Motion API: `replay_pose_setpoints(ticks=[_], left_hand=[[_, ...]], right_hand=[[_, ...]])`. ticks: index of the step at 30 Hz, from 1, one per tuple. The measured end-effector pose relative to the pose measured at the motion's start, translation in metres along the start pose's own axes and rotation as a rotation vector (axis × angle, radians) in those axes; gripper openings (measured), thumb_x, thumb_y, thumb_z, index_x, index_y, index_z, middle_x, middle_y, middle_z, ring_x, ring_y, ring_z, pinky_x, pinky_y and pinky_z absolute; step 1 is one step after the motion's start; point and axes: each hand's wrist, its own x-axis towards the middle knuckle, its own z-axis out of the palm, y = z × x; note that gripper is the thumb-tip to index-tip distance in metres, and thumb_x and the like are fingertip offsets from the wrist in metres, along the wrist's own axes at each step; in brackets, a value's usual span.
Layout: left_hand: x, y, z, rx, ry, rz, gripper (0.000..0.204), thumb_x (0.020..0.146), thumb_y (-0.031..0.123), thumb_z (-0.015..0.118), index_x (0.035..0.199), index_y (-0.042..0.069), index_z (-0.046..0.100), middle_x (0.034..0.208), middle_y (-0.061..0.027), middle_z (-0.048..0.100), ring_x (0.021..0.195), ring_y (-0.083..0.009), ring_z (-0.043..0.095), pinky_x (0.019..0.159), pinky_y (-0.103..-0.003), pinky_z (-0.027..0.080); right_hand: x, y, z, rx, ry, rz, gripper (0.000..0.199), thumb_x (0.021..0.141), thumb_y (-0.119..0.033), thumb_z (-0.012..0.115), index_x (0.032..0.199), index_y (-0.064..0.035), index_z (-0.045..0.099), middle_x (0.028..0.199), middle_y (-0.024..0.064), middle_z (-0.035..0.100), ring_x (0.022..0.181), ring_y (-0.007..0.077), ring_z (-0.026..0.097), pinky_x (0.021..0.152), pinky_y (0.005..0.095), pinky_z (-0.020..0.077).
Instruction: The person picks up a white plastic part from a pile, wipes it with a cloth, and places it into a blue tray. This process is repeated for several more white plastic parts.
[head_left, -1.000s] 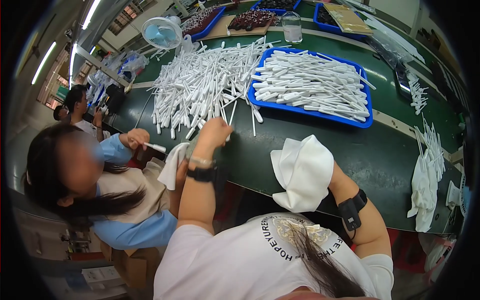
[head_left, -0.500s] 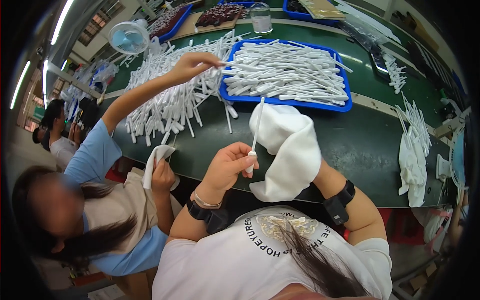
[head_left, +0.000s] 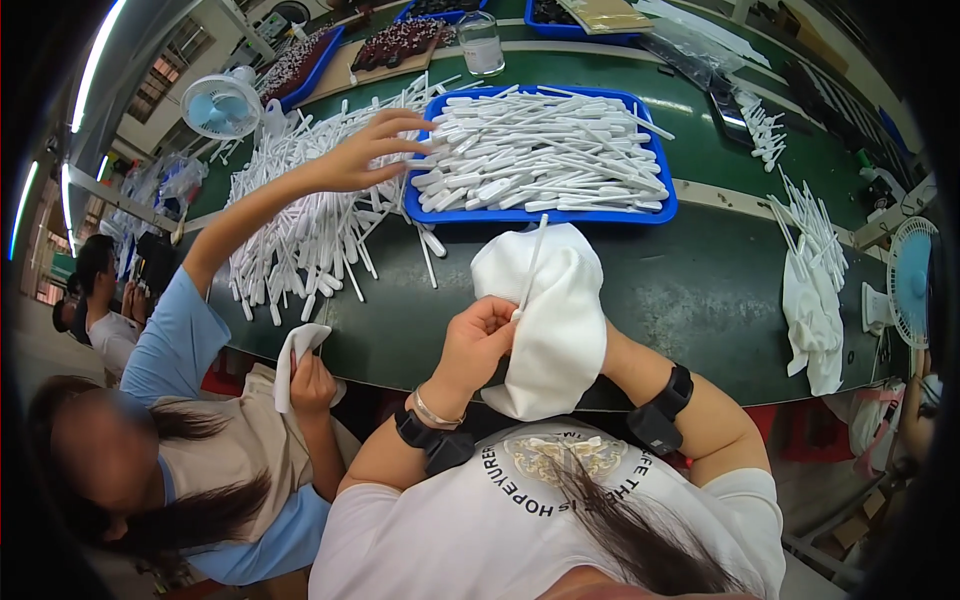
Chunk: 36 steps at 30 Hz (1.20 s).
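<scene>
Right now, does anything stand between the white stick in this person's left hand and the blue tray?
Partly: the bunched white cloth lies behind and beside the white stick in the left hand, its top near the front rim of the blue tray. Nothing else visible intervenes; the co-worker's hand is near the tray's left edge.

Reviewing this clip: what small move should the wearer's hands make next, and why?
Probably close the white cloth around the white stick using the right hand, which the cloth hides. The left hand pinches the stick near its lower end, and its upright shaft shows in front of the cloth, not visibly wrapped.
</scene>
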Motion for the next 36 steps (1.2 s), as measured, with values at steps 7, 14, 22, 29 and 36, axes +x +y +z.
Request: replay_pose_setpoints(ticks=[7,14,22,29,36], left_hand=[[-0.002,-0.001,0.006,0.642,-0.029,0.298,0.012,0.079,0.002,0.058,0.091,-0.002,0.057,0.078,-0.0051,0.061,0.066,-0.0039,0.052,0.058,-0.018,0.043],[-0.013,0.025,-0.009,0.211,-0.105,-0.053,0.012,0.079,0.005,0.059,0.089,-0.001,0.056,0.074,-0.0028,0.06,0.06,-0.0057,0.052,0.054,-0.018,0.042],[-0.025,0.02,-0.04,0.046,-0.059,-0.066,0.014,0.083,0.01,0.055,0.093,0.0,0.055,0.073,-0.005,0.058,0.055,-0.007,0.05,0.05,-0.018,0.04],[-0.028,0.015,-0.047,-0.517,-0.18,-0.229,0.017,0.087,0.014,0.048,0.094,-0.001,0.054,0.072,-0.0085,0.058,0.052,-0.0109,0.05,0.048,-0.02,0.04],[-0.009,0.029,-0.026,-0.278,-0.193,-0.193,0.018,0.086,0.014,0.049,0.096,-0.001,0.051,0.077,-0.01,0.059,0.055,-0.0128,0.053,0.049,-0.022,0.042]], right_hand=[[0.003,0.007,-0.002,-0.201,0.146,-0.242,0.054,0.084,-0.021,0.054,0.129,-0.0074,0.028,0.122,0.0094,0.041,0.108,0.0197,0.043,0.094,0.0304,0.0341],[0.018,-0.085,0.032,-1.902,-0.017,0.087,0.033,0.073,-0.019,0.061,0.103,-0.007,0.053,0.096,0.0103,0.053,0.087,0.023,0.052,0.074,0.0323,0.0429],[0.022,-0.096,0.052,-1.944,-0.091,0.186,0.031,0.068,-0.019,0.063,0.095,-0.0078,0.055,0.089,0.0108,0.053,0.081,0.0243,0.049,0.072,0.0309,0.0412],[0.016,-0.026,0.028,-0.812,0.364,-0.727,0.015,0.059,-0.019,0.06,0.071,-0.0109,0.055,0.071,0.0082,0.05,0.071,0.0245,0.048,0.061,0.031,0.0381],[0.025,-0.042,0.001,-1.292,-0.111,-0.347,0.016,0.075,-0.013,0.058,0.087,-0.0037,0.055,0.081,0.0078,0.055,0.079,0.0203,0.053,0.076,0.029,0.0422]])
